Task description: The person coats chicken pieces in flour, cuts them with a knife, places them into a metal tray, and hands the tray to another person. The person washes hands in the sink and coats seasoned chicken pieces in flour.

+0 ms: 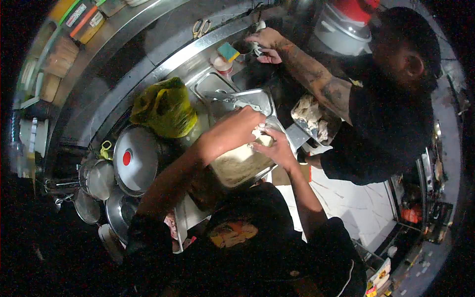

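My left hand (240, 126) reaches over a metal tray of pale flour-like powder (235, 168), its fingers bent and closed on a small white-coated piece of food (259, 130). From the other side my right hand (279, 151) curls thumb and fingers around the same piece. White coating sticks to the fingertips of both hands. What lies under the coating is not visible. Just beyond, another metal tray (266, 100) holds a metal utensil, partly hidden by my left hand.
On the right a co-worker's hands (267, 44) hold something whitish. A container of coated pieces (309, 116) stands beside them. A yellow-green plastic bag (166, 106), a pan lid (136, 158) and strainers (99, 178) lie left. Scissors (201, 28) and a sponge (228, 52) sit farther back.
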Action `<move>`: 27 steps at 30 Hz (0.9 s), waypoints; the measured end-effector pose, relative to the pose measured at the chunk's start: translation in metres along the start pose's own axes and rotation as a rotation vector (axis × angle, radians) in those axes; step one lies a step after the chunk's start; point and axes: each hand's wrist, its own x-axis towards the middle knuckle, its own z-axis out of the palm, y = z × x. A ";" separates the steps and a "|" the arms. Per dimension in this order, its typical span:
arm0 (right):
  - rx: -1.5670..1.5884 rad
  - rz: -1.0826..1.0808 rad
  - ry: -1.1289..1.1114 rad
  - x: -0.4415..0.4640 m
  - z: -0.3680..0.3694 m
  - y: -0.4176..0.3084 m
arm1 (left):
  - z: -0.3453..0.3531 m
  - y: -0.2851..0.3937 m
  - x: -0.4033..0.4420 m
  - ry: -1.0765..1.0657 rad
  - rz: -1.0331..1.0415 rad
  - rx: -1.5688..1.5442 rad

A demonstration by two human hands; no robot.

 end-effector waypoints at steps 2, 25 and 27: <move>-0.084 -0.047 0.004 0.001 0.001 0.004 | -0.003 0.007 -0.002 -0.050 0.010 0.005; 0.111 0.245 0.072 -0.038 0.027 0.024 | 0.112 -0.056 -0.123 0.275 -0.476 -0.919; 0.129 0.225 0.073 -0.040 0.027 0.019 | 0.135 -0.060 -0.119 0.279 -0.431 -0.894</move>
